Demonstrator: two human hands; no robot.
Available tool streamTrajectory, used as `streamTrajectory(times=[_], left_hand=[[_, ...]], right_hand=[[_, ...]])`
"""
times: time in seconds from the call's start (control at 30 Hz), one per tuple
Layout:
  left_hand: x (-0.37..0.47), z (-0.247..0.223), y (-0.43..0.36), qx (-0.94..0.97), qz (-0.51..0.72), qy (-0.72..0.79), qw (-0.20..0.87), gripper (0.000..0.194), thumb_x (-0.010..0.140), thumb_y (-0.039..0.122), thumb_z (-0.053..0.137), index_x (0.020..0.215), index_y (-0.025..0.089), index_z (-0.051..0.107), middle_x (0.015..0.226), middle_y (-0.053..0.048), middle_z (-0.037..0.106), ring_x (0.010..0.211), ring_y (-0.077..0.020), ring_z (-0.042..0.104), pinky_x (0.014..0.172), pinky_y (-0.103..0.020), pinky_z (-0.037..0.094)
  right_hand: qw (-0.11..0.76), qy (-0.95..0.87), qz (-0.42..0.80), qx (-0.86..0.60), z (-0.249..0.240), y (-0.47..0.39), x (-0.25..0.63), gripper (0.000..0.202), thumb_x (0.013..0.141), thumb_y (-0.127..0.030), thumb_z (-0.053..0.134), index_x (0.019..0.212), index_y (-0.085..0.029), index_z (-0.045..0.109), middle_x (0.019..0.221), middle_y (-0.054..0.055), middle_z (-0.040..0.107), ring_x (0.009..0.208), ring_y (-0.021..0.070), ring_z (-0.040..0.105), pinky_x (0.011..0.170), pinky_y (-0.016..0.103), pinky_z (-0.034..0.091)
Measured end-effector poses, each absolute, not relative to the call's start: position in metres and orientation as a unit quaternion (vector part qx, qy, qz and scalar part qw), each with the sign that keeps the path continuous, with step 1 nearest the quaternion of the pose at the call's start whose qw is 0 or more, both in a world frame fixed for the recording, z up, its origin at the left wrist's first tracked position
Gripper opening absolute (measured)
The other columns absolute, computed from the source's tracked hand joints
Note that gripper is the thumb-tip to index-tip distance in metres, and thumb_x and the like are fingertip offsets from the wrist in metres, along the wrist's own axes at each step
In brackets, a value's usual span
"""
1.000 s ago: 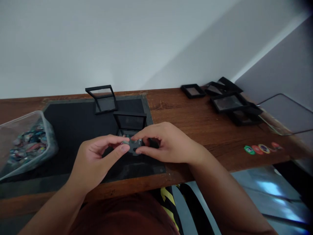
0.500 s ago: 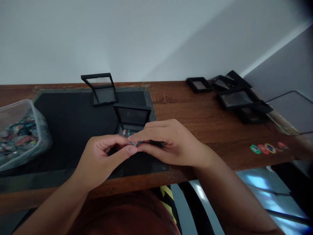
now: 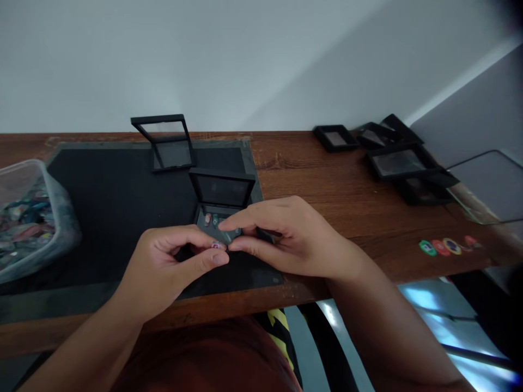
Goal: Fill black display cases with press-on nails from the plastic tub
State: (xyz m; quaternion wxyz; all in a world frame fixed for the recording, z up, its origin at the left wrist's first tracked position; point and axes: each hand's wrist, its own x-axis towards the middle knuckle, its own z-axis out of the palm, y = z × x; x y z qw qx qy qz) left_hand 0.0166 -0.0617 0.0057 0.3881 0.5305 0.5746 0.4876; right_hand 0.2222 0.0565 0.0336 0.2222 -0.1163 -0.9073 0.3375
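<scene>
Between thumb and forefinger my left hand pinches a small pinkish-white patterned piece. My right hand is just to its right, thumb near the piece and forefinger raised apart from it, with nothing visible held. Behind my fingers stands an open black case, its lid tilted up. Two small pieces, one pinkish and one green, lie in its base. My right hand hides part of the base.
A clear plastic tub of small colourful packets stands at the left on a black mat. Another open frame case is behind. Black frames are piled at the right, near round coloured chips.
My right forefinger has lifted away from the thumb, opening the pinch. The patterned piece in my left fingers shows more plainly. The view has shifted slightly.
</scene>
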Motion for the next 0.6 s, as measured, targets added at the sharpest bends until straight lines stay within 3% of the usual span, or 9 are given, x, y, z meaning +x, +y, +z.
streamTrajectory(times=[0.3,0.6], left_hand=[[0.011,0.002,-0.062,0.544,0.502,0.565,0.365,0.01,0.077,0.025,0.088,0.072,0.029,0.079,0.072,0.004,0.076,0.067,-0.0091,0.068,0.063,-0.016,0.054],[0.014,0.004,-0.062,0.558,0.499,0.572,0.336,0.015,0.085,0.021,0.08,0.084,0.035,0.084,0.084,0.005,0.082,0.074,-0.008,0.075,0.069,-0.011,0.058]], right_hand=[[0.213,-0.914,0.312,-0.15,0.034,0.057,0.223,0.024,0.099,-0.034,0.069,0.118,-0.021,0.073,0.099,0.0,0.078,0.08,0.0107,0.068,0.075,0.022,0.046],[0.067,-0.944,0.259,-0.193,0.029,0.058,0.213,0.02,0.099,-0.025,0.067,0.118,-0.023,0.075,0.109,-0.001,0.078,0.091,0.0158,0.072,0.074,0.025,0.044]])
